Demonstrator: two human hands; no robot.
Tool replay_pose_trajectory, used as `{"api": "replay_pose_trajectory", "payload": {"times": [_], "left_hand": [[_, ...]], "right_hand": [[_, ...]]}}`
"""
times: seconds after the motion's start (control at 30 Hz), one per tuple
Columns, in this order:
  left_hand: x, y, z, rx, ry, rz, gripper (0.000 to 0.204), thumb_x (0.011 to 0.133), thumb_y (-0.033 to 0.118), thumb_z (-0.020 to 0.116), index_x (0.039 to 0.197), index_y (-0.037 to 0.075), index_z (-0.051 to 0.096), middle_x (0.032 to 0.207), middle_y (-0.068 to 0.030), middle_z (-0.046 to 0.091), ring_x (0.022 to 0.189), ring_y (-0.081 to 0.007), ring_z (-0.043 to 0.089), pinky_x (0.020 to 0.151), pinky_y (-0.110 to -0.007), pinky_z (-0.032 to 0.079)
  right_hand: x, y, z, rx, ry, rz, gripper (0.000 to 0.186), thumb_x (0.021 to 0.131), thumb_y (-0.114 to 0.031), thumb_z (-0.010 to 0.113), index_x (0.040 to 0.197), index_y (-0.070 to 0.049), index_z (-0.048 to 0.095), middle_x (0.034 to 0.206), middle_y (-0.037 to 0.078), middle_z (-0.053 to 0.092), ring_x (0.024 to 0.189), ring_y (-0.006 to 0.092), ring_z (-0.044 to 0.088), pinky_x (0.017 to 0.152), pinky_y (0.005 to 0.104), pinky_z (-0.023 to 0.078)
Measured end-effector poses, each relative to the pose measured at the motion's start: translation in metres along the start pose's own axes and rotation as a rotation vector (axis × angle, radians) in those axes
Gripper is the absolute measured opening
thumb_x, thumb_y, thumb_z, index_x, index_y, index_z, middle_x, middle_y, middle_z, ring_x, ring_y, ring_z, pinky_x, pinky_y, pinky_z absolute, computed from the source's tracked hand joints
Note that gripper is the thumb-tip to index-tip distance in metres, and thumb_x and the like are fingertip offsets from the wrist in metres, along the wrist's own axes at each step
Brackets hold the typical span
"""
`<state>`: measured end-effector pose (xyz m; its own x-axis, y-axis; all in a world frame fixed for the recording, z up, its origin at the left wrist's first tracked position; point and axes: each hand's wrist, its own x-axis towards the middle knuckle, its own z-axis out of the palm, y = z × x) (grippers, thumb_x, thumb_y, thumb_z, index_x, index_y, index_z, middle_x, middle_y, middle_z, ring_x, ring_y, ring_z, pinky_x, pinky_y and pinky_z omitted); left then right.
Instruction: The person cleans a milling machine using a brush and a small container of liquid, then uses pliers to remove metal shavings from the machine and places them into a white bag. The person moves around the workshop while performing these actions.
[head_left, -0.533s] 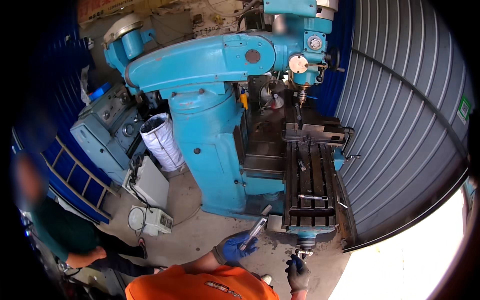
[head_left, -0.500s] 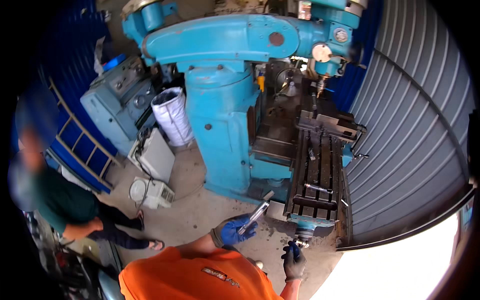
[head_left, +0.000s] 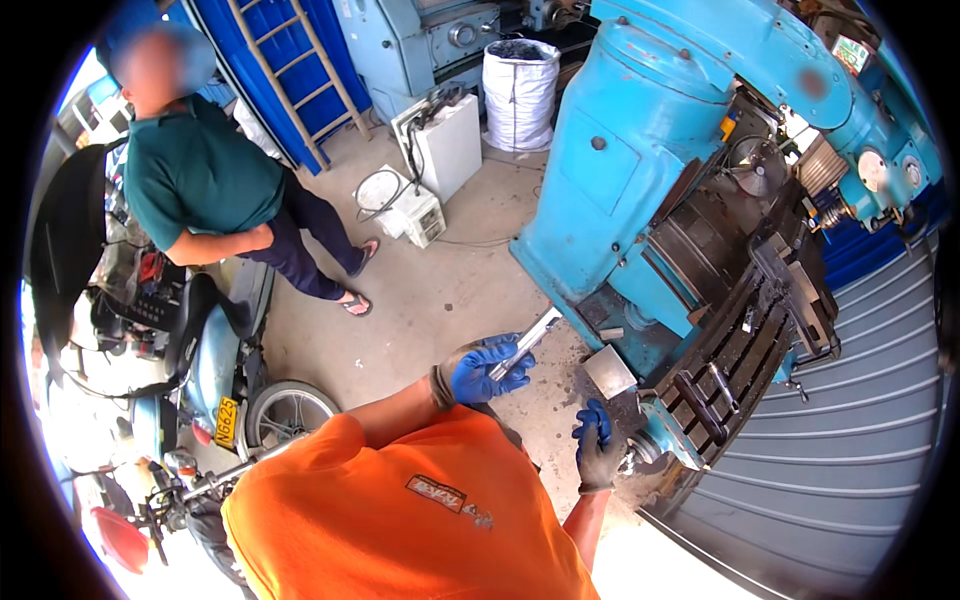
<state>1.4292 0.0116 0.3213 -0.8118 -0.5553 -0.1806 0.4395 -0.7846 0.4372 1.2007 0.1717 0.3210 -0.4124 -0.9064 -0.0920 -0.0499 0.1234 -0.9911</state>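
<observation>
My left hand [head_left: 487, 370], in a blue-palmed work glove, is closed around a shiny silver metal rod [head_left: 528, 343] that slants up and to the right. I cannot make out the rod's exact kind. My right hand [head_left: 596, 447], in a similar glove, is beside the metal end shaft [head_left: 640, 455] of the milling machine's table. Its fingers point up, loosely curled and partly apart, with nothing visible in them. The long slotted machine table [head_left: 745, 350] lies ahead to the right, with a small silver cylindrical piece [head_left: 722, 388] lying on it.
The blue milling machine [head_left: 620, 160] fills the right. A square metal plate [head_left: 609, 372] is near its base. A person in a green shirt [head_left: 205, 175] stands left, behind a parked motorcycle [head_left: 215, 370]. White boxes [head_left: 400, 205], a white sack [head_left: 520, 95] and a ladder [head_left: 300, 70] are farther back.
My view has swung left, bringing the person and motorcycle further into the picture. My right hand has come away from the table's end shaft; my left hand still holds the rod.
</observation>
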Motion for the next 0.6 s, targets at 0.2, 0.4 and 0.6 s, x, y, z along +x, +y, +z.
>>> {"api": "replay_pose_trajectory", "payload": {"times": [0.2,0.4,0.6], "left_hand": [[-0.010,0.025,-0.023,-0.058,-0.034,0.071,0.043,0.099,0.025,0.059,0.138,0.010,0.051,0.112,-0.0043,0.063,0.093,-0.0142,0.063,0.094,-0.032,0.051],[-0.019,0.072,-0.057,-0.048,0.150,0.081,0.044,0.099,0.023,0.058,0.138,0.004,0.048,0.101,-0.0060,0.058,0.086,-0.0151,0.058,0.085,-0.030,0.050],[-0.030,0.169,-0.111,-0.036,0.154,0.154,0.042,0.100,0.021,0.056,0.137,0.002,0.050,0.104,-0.0086,0.060,0.088,-0.0182,0.059,0.090,-0.033,0.051]], "right_hand": [[0.020,-0.012,0.030,-0.010,-0.085,0.073,0.035,0.099,-0.008,0.053,0.132,0.002,0.056,0.104,0.009,0.067,0.077,0.0094,0.060,0.070,0.0234,0.051],[0.053,-0.011,0.089,-0.146,-0.129,0.026,0.032,0.096,-0.010,0.058,0.125,0.001,0.062,0.093,0.010,0.070,0.071,0.0113,0.064,0.064,0.0264,0.052],[0.115,-0.028,0.189,-0.281,-0.175,0.028,0.031,0.097,-0.011,0.055,0.125,0.000,0.063,0.092,0.008,0.072,0.069,0.0106,0.063,0.061,0.0255,0.051]]}}
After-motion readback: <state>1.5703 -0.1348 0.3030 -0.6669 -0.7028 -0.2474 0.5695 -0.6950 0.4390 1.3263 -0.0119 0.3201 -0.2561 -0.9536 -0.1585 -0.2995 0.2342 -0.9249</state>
